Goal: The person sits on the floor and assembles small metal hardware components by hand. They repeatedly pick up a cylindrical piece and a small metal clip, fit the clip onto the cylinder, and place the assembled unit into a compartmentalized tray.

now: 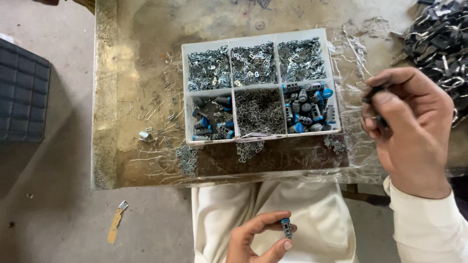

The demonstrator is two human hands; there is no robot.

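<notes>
I see my left hand (256, 238) low down, over my lap. Its grip is pinched on a small grey plug (286, 228) with a blue tip. My right hand (412, 129) is up at the right side of the surface (146, 29). Its grip is closed on a small dark part (374, 91). A white tray (257, 87) sits between them, full of metal bits and more plugs. Dark rings (441, 39) lie in the far right corner.

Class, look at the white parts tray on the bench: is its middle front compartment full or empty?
Full. The white parts tray holds a heap of thin wire springs in that compartment, hiding the floor.
</notes>
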